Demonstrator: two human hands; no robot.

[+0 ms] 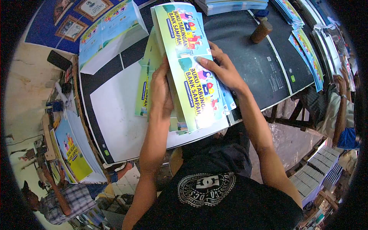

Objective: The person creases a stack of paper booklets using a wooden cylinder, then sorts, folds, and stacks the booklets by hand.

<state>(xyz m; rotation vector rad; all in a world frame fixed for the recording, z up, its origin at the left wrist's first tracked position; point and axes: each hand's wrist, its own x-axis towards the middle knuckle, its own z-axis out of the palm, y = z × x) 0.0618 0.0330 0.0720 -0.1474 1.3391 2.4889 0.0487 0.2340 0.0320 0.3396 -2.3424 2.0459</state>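
A bundle of printed booklet sheets (188,73), with yellow and black lettering on a green and blue cover, is held tilted between both hands over the table. My left hand (161,87) is wrapped round its left edge, with some fingers hidden behind it. On the right edge, my right hand (224,68) grips with the thumb on the top cover. More printed sheets (143,90) of the same design lie beneath and behind the bundle, on a white sheet (115,109) spread over the black tabletop.
Tall paper stacks stand at the back left (115,32) and back centre (232,5). A brown cylinder (262,32) stands on the black mat (245,53). Fanned booklets (306,57) lie at the right. One person (65,201) is at lower left, another (339,111) at far right.
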